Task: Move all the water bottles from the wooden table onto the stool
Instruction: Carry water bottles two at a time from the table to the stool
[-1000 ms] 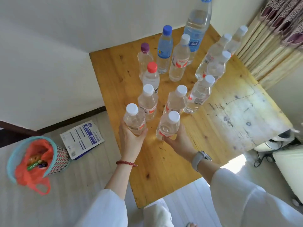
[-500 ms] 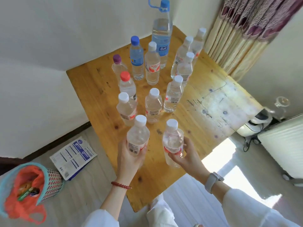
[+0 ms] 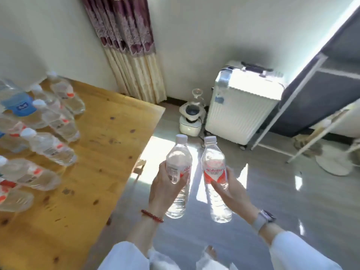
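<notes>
The left hand (image 3: 165, 189) has its grip wrapped round the labelled waist of a clear plastic water bottle with a white cap (image 3: 178, 176), and the right hand (image 3: 230, 189) holds a second clear white-capped bottle with a red label (image 3: 215, 178) the same way; both are upright, side by side, in the air above the grey floor (image 3: 272, 201), clear of the desk. They look full, so probably fairly heavy for one hand, with thin walls that would give under a hard squeeze and smooth sides that could slip; the ribbed middle near the label seems the safest hold. The yellow wooden desk (image 3: 109, 145) to the left carries many more bottles (image 3: 48, 147). No stool is in view. A white ribbed suitcase (image 3: 241, 112) and a purple and cream curtain (image 3: 134, 61) stand by the wall
</notes>
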